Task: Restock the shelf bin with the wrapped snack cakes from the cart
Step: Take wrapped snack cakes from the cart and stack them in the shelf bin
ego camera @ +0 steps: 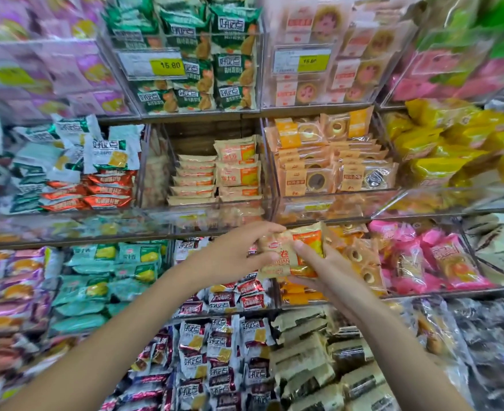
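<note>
A beige and orange wrapped snack cake (283, 247) is held in front of the shelves, just below the middle row. My left hand (236, 253) grips its left side, fingers curled over the top edge. From the right, my right hand (318, 268) holds it with the thumb pressed on the wrapper's front. Straight above stands a clear shelf bin (215, 209), partly filled with two stacks of the same cakes (215, 176); its back left part is bare. The cart is out of view.
Clear bins packed with other wrapped snacks surround it: red and white packs (96, 185) to the left, orange round cakes (327, 161) to the right, green packs (203, 69) above, dark red packs (230, 298) below. Yellow price tags (170, 65) hang on the upper bins.
</note>
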